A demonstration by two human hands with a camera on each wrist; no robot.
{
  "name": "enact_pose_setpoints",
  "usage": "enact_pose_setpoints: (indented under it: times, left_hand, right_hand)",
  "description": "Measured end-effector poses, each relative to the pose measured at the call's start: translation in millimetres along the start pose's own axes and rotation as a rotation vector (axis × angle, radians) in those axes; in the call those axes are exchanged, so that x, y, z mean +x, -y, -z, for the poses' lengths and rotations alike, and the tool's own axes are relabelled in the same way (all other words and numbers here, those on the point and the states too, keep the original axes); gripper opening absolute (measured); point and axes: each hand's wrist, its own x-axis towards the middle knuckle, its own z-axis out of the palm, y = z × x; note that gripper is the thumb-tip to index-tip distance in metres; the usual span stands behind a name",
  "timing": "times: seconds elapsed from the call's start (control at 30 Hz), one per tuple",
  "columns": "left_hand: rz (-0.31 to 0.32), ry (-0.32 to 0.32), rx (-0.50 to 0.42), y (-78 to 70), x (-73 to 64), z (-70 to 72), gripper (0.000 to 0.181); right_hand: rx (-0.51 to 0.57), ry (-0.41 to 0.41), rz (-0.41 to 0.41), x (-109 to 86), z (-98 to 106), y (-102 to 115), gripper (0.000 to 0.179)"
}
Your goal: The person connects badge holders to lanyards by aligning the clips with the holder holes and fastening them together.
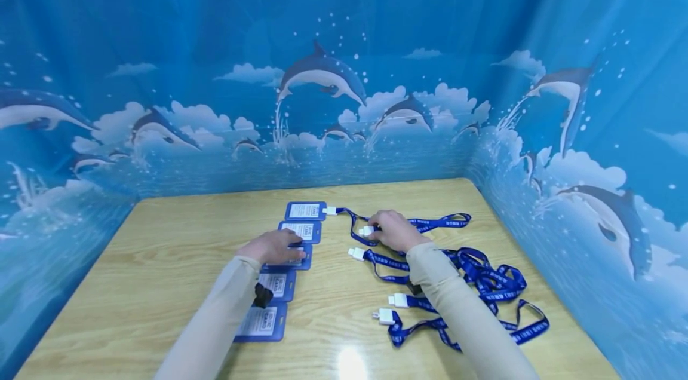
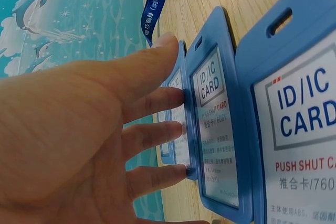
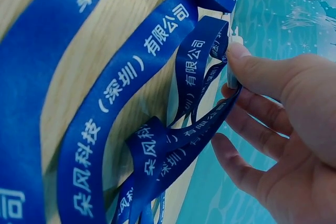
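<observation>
Blue-framed ID card holders (image 1: 305, 211) lie in a column on the wooden table. My left hand (image 1: 271, 247) reaches over the second and third from the far end, its fingers extended. In the left wrist view, the fingertips (image 2: 176, 129) are right at the edge of a card holder (image 2: 181, 156), beyond a nearer holder (image 2: 215, 124). My right hand (image 1: 396, 230) pinches the white clip (image 3: 233, 66) of a blue lanyard (image 3: 205, 124) between thumb and fingers. The farthest card holder has another lanyard's white clip (image 1: 330, 211) at its slotted end.
Several more blue lanyards (image 1: 497, 281) lie loosely tangled at the right, under and around the right forearm. Their white clips (image 1: 384, 316) point left. A dolphin-printed blue curtain (image 1: 322, 81) stands along the table's back and sides.
</observation>
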Motion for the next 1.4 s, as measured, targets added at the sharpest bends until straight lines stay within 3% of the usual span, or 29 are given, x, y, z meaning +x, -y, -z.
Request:
enact_pose_setpoints:
  times: [0.4,0.93,1.4]
  left_hand:
    - [-0.029,0.015,0.030,1.2,0.2,-2.8,0.056]
    - [0.000,0.006,0.032,-0.6,1.2,-3.3,0.060]
    - [0.023,0.002,0.067,-5.3,2.8,-5.4,0.058]
  right_hand:
    - [0.027,0.014,0.011,1.9,-0.8,3.0,0.026]
    - [0.009,0.015,0.002,8.3,0.5,9.3,0.031]
    - [0.009,0.010,0.058,12.0,-3.6,13.9,0.027]
